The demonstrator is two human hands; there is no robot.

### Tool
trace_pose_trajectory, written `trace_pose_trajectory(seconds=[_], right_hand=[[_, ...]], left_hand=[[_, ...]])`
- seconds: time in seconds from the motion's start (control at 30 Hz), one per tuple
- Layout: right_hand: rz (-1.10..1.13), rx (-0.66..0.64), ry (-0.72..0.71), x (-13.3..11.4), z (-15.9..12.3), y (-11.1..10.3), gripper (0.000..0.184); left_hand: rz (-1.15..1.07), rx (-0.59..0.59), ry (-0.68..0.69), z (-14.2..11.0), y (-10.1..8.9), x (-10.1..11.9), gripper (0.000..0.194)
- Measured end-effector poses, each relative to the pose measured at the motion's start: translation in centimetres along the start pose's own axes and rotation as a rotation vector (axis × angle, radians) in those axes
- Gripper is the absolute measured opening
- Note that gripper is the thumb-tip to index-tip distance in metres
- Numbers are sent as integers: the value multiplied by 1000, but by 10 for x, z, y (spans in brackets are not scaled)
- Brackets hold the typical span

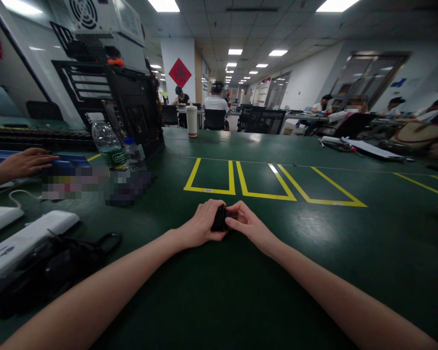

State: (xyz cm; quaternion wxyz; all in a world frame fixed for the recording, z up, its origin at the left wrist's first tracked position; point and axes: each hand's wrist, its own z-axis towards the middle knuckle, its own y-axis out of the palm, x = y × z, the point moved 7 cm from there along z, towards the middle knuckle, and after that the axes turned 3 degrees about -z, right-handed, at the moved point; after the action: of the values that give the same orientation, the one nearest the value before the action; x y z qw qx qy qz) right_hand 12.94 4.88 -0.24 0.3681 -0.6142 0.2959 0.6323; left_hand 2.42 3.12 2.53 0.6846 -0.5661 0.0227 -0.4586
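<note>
A small black box-shaped object (218,219) is held low over the green table, in front of the yellow tape outlines. My left hand (203,221) wraps round it from the left, thumb below and fingers over the top. From the other side, my right hand (245,219) reaches its right edge with thumb and index finger pinched together. Whatever lies between those right fingertips is too small and dark to name. The object's kind cannot be made out, since the fingers cover much of it.
Yellow tape outlines (266,198) mark the green table (314,272). At left are a white power strip (54,226), a black bag-like bundle (65,262), plastic bottles (107,141) and a computer case (131,107). Another person's hand (29,163) rests there. A white cup (191,121) stands farther back.
</note>
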Motion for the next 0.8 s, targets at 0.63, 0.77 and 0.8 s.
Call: trace_pose_trajectory(seconds=[0.63, 0.77, 0.8], right_hand=[[-35, 13, 14, -6, -3, 2, 18], [-86, 50, 62, -7, -2, 1, 25], [-95, 44, 75, -6, -2, 1, 26]], left_hand=[[-23, 15, -17, 1, 0, -1, 57], [-17, 14, -19, 1, 1, -2, 58], [-17, 13, -20, 1, 1, -2, 58]])
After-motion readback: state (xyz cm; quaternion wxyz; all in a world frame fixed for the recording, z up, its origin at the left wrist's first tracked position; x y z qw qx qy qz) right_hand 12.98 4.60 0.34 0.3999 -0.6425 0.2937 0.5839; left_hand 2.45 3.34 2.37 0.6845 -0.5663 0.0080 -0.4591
